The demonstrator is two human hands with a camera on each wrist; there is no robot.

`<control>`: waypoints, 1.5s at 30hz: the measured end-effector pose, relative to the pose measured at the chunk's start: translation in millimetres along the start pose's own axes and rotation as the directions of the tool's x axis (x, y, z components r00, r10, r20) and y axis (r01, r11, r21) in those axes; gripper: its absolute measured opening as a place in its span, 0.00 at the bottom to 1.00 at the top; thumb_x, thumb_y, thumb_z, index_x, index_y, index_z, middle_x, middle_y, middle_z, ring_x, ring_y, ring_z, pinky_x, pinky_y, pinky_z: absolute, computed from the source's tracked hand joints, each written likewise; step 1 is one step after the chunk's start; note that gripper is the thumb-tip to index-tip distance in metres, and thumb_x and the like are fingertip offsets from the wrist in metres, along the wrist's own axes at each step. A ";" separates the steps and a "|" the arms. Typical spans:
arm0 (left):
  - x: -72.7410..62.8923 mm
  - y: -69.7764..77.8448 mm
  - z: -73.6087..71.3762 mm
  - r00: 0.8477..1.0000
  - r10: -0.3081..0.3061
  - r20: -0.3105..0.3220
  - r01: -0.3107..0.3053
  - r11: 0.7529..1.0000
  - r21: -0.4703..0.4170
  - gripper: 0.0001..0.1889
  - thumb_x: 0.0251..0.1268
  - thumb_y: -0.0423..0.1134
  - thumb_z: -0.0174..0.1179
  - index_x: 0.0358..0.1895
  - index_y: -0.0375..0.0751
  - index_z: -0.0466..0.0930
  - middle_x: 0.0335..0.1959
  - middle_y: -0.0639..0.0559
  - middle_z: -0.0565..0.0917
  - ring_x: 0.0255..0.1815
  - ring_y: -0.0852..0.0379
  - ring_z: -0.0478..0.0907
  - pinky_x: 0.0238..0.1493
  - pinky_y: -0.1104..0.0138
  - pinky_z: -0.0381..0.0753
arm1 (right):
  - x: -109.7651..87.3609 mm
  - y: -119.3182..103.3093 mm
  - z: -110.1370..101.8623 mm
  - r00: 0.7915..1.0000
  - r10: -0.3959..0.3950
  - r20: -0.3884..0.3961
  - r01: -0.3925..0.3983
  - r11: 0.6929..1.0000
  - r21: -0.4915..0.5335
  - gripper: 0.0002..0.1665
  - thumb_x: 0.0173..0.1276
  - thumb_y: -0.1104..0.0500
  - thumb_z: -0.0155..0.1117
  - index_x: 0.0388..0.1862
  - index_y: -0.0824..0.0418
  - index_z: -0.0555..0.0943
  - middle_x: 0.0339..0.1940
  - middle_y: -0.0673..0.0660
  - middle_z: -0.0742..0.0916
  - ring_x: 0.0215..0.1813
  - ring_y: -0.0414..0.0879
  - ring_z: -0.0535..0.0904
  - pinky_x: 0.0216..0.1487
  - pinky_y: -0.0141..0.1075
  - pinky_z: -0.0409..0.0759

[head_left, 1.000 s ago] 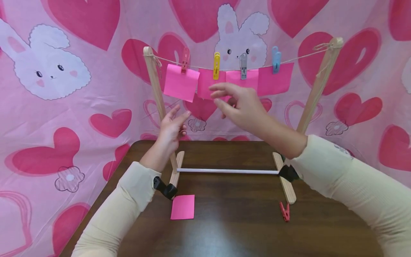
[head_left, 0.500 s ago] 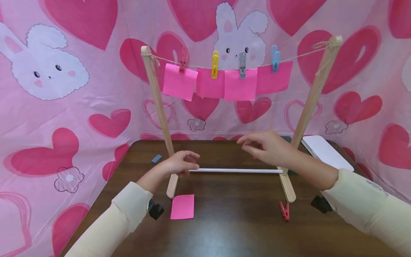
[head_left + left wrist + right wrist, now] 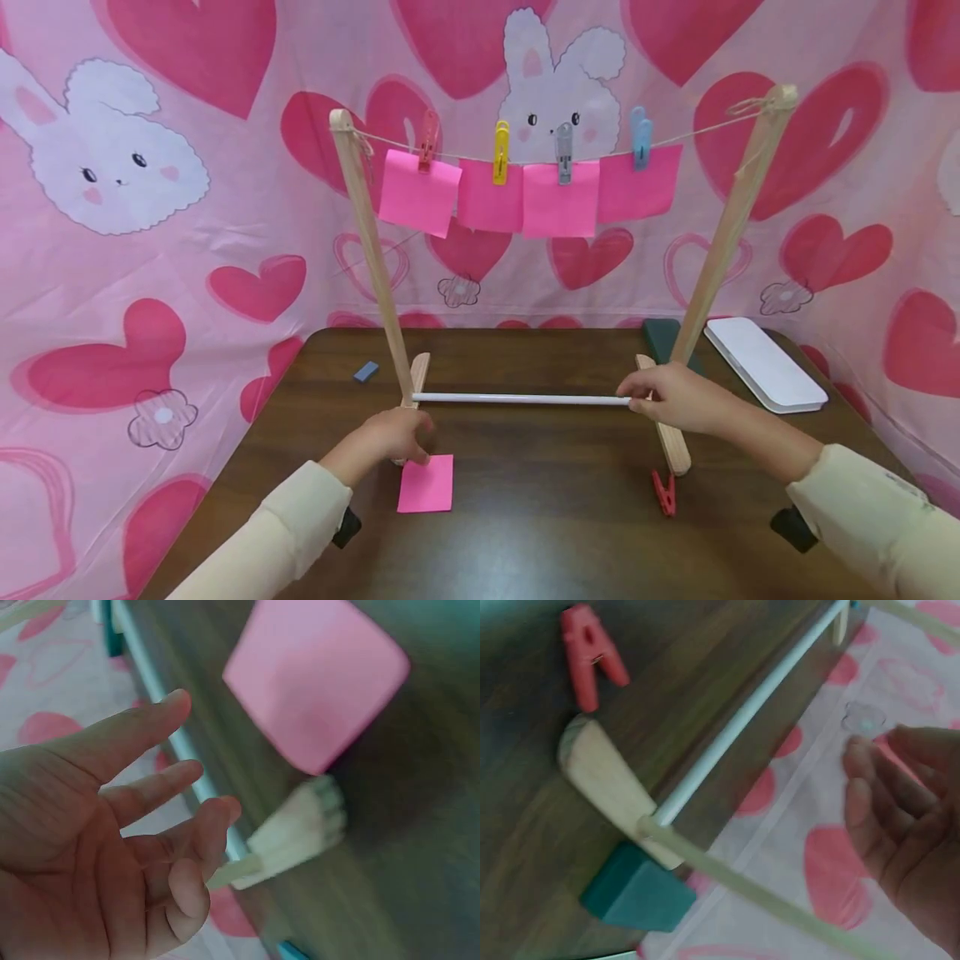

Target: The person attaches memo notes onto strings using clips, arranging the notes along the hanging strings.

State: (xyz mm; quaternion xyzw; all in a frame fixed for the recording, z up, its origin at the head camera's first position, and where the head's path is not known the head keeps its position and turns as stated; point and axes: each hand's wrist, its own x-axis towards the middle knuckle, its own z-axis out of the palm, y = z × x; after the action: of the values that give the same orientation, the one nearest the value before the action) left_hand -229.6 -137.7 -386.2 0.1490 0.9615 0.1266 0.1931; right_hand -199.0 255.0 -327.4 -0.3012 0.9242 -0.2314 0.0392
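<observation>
My left hand [image 3: 386,437] is low over the table, its fingertips at the far edge of a pink sticky note [image 3: 426,487]. The left wrist view has that hand [image 3: 142,825] with fingers apart and nothing held, the note [image 3: 315,675] beyond them. My right hand [image 3: 678,400], also holding nothing, is by the right foot of the wooden stand [image 3: 712,275]. A red clothespin [image 3: 664,493] lies on the table in front of that foot. In the right wrist view, the hand's [image 3: 907,825] fingers bend loosely, away from the clothespin [image 3: 589,656].
A string [image 3: 705,131] between the posts carries several pink notes, held by red [image 3: 428,142], yellow [image 3: 501,154], grey [image 3: 565,154] and blue [image 3: 641,137] clothespins. A white rod [image 3: 525,399] joins the posts. Behind are a blue eraser-like block [image 3: 366,372], a green block [image 3: 662,337] and a white case [image 3: 765,367].
Both hands have come down from the hung notes to the table, the left to the loose pink sticky note, the right toward the red clothespin. The hung notes stay in place.
</observation>
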 end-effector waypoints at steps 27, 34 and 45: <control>4.6 -26.6 46.4 0.974 0.202 -0.101 -0.177 0.962 0.209 0.26 0.36 0.55 0.74 0.41 0.47 0.80 0.32 0.55 0.75 0.32 0.55 0.74 0.34 0.58 0.71 | -44.5 46.0 88.6 0.937 0.343 0.065 -0.328 0.929 -0.172 0.13 0.53 0.50 0.71 0.23 0.55 0.78 0.17 0.44 0.75 0.21 0.39 0.67 0.24 0.37 0.69; 3.4 -23.9 48.0 0.971 0.206 -0.121 -0.180 0.965 0.192 0.20 0.35 0.52 0.75 0.33 0.49 0.79 0.26 0.59 0.70 0.26 0.60 0.69 0.28 0.62 0.68 | -46.0 43.8 100.1 0.936 0.353 -0.003 -0.346 0.917 -0.200 0.18 0.52 0.48 0.71 0.20 0.54 0.72 0.16 0.45 0.73 0.21 0.41 0.67 0.23 0.39 0.68; 2.1 -24.2 49.6 0.966 0.205 -0.155 -0.180 0.971 0.157 0.21 0.33 0.52 0.76 0.29 0.50 0.76 0.25 0.58 0.68 0.28 0.57 0.66 0.27 0.64 0.66 | -47.2 47.0 105.3 0.923 0.382 -0.043 -0.385 0.919 -0.090 0.14 0.49 0.55 0.74 0.25 0.57 0.76 0.22 0.48 0.78 0.25 0.42 0.71 0.28 0.40 0.72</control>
State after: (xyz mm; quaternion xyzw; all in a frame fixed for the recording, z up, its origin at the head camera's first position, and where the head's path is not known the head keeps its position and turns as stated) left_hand -216.9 -150.2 -438.5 0.2439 0.9619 0.0884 0.0861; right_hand -163.6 273.0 -445.5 -0.1132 0.9758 -0.1780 0.0580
